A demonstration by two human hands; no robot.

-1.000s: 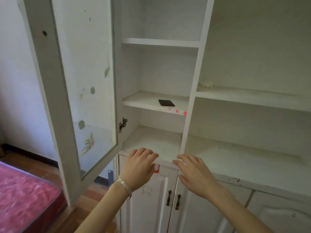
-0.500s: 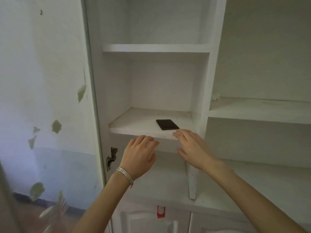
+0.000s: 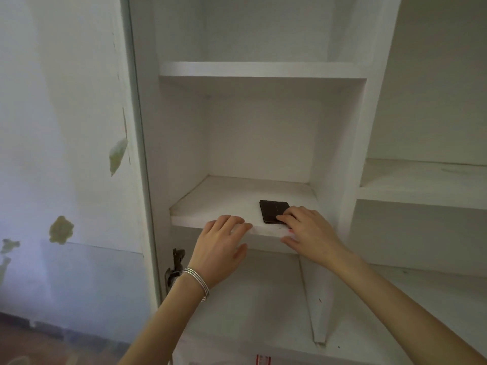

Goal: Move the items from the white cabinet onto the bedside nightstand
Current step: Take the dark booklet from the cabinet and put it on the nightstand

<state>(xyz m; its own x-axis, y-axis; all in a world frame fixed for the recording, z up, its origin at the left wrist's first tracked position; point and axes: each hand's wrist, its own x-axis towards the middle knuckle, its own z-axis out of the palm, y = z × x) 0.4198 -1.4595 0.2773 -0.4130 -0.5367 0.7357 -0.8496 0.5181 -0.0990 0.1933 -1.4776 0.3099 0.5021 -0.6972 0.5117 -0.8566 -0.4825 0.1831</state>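
A small flat dark brown square item [image 3: 272, 209] lies near the front right of the middle shelf [image 3: 216, 204] in the white cabinet. My right hand [image 3: 308, 233] reaches over the shelf's front edge, and its fingertips touch the item's near right corner without closing around it. My left hand [image 3: 221, 246], with thin silver bangles on the wrist, hovers at the shelf's front edge to the left of the item, fingers apart and holding nothing.
The cabinet's glass door [image 3: 66, 154] stands swung open on the left, with a metal hinge [image 3: 175, 270] below the shelf. Another shelf [image 3: 263, 69] sits above, and a wider shelf [image 3: 421, 185] runs to the right behind a vertical divider [image 3: 355, 143].
The view has closed in on the middle shelf. Both hands rose from the lower ledge to this shelf, and my right fingertips now rest on the dark item.
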